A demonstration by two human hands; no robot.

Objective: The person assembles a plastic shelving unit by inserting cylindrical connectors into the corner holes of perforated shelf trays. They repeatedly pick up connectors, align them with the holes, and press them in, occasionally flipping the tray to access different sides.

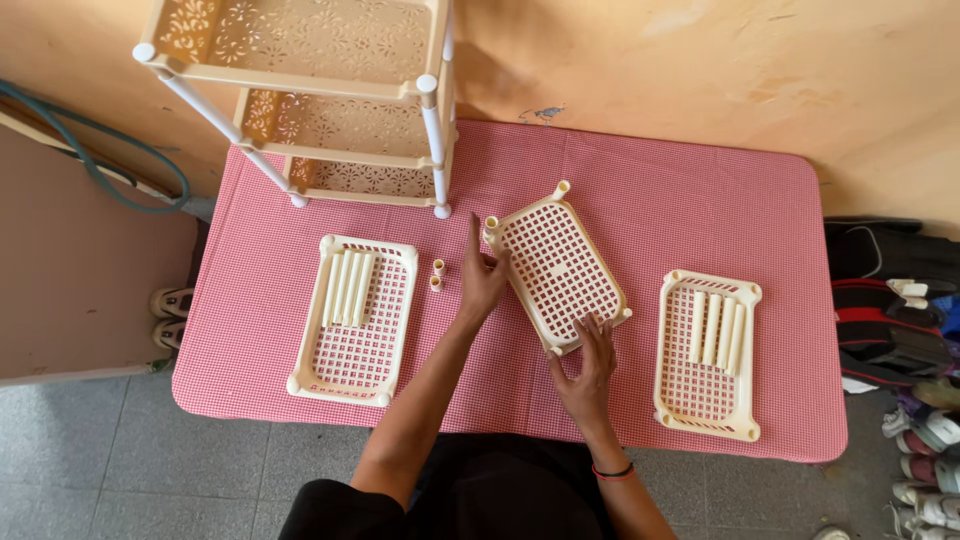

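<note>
A cream plastic perforated shelf tray (560, 268) lies tilted in the middle of the table. My left hand (482, 275) touches its upper-left corner near a corner socket. At the tray's lower edge, my right hand (588, 368) grips it with fingers spread over the rim. Two short cream connector tubes (437, 275) lie just left of my left hand.
A left tray (385, 300) holds several cream tubes (347, 288); a right tray (680, 375) holds more tubes (717, 328). An assembled three-tier rack (330, 100) stands at the back left. A pink checked cloth (660, 190) covers the table. Shoes (925, 450) lie on the floor at the right.
</note>
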